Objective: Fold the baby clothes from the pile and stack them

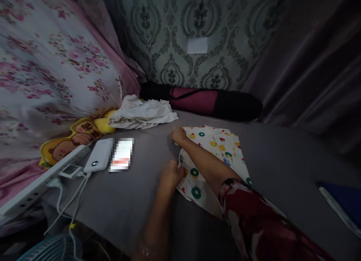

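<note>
A white cloth [210, 138] printed with green rings and red, yellow and blue figures lies partly folded on the grey sheet [135, 201]; it may be a garment, but its kind is unclear. My left hand [170, 175] is closed on its near left edge, fingers curled round the fabric. Farther off, my right hand [179, 135] pinches the cloth's upper left corner. The right forearm, in a red patterned sleeve, crosses over the cloth and hides part of its middle.
To the left lie a power strip [42, 182], a white power bank [98, 155] with cables, and a blurred phone [122, 155]. Crumpled white cloth [143, 114] and a long black-and-maroon bag [194, 99] sit along the wall. At right is a blue object [342, 201].
</note>
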`<action>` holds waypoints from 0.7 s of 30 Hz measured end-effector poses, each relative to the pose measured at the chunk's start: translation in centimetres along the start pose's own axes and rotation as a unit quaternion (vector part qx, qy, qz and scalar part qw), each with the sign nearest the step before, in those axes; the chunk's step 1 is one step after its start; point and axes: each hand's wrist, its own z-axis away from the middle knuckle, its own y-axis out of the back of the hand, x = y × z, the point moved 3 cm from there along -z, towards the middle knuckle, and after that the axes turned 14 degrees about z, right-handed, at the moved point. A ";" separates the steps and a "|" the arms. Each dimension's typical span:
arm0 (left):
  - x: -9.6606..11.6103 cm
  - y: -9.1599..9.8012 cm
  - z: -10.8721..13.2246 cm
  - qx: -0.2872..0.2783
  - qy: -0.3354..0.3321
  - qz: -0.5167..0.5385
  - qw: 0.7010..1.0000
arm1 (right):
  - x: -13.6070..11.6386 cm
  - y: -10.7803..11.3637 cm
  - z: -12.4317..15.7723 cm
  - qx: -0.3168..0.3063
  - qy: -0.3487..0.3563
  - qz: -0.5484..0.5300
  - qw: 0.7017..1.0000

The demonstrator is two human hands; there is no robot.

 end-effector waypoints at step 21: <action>3.7 -1.4 1.3 -0.128 -0.072 0.322 0.935 | 16.0 5.5 6.8 0.083 -0.191 -0.476 0.855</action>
